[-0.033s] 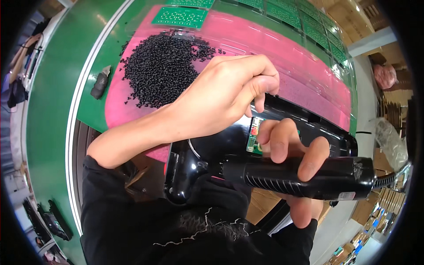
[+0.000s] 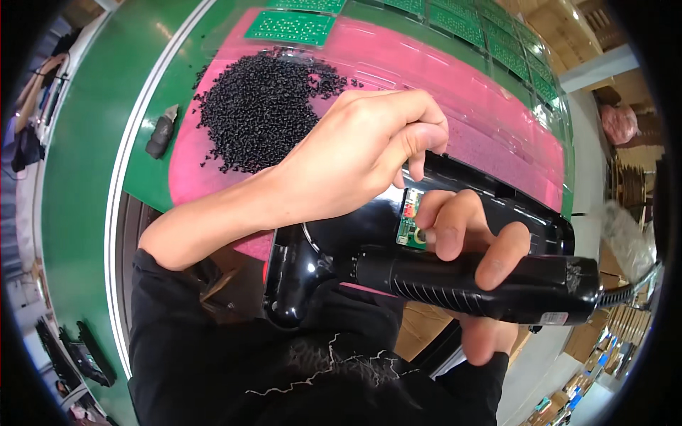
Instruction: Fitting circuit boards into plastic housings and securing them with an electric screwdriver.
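Nearest, at the lower edge, the person's black sleeves come up into view, and just above them the right hand (image 2: 472, 277) curls around the ribbed black handle of a glossy black hair dryer (image 2: 398, 273), fingers wrapped over the top of the grip and thumb underneath, holding it roughly level across the lap. A black cord (image 2: 629, 287) leaves the handle's end toward the right. The dryer's rounded body sits to the left of that grip, and its open shell stretches rightward behind the fingers. Set into the shell, just beside the right fingertips, is a small green circuit board (image 2: 410, 220). The left hand (image 2: 362, 153) reaches over from the left with the forearm bare, fingers bent down and closed narrowly at the board's upper edge; whether it pinches something small there cannot be told. Beyond the hands lies a pink mat (image 2: 455, 67) on a green conveyor surface (image 2: 85, 142), with a heap of small black pellets (image 2: 256, 106) spread on the mat. Left of the heap rests a dark small tool (image 2: 160, 135). Farther still, green perforated circuit panels (image 2: 291, 27) lie in a row along the mat's far edge.
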A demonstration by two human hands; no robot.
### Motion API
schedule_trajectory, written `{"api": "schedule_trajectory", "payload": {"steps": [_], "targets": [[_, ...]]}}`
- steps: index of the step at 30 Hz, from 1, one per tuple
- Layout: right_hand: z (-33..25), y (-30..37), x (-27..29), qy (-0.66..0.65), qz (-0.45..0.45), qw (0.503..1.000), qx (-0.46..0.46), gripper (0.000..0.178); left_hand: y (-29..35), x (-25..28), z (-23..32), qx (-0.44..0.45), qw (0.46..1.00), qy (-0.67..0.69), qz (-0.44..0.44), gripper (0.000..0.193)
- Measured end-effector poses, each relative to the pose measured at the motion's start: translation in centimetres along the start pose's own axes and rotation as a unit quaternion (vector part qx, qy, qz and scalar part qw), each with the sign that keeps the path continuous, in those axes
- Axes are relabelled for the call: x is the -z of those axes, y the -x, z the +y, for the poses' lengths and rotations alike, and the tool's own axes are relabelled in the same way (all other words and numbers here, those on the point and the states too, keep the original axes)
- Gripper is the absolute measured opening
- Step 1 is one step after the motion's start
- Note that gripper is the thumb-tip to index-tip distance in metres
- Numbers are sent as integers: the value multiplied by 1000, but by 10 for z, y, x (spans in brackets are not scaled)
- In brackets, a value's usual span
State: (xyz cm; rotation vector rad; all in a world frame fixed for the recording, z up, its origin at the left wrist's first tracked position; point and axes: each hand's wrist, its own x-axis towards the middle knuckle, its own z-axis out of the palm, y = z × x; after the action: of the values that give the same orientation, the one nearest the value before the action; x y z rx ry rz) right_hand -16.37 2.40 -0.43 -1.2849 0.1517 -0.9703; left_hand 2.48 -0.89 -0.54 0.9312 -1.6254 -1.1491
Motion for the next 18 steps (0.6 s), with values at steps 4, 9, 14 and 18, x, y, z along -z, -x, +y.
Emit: {"api": "schedule_trajectory", "payload": {"steps": [4,9,14,18], "targets": [[-4,0,-7,-48,47,996,-66,45,4,2,-6,-11,1000,-14,18,9],[-10,1,-8,-53,77,993,-76,41,2,-1,-7,-95,993,-73,20,6],[-42,0,-3,-75,140,979,129,26,5,-2,-9,-160,966,-192,-64,9],[-60,-1,8,-95,190,939,270,23,9,-9,-7,-141,961,-190,-146,13]]}}
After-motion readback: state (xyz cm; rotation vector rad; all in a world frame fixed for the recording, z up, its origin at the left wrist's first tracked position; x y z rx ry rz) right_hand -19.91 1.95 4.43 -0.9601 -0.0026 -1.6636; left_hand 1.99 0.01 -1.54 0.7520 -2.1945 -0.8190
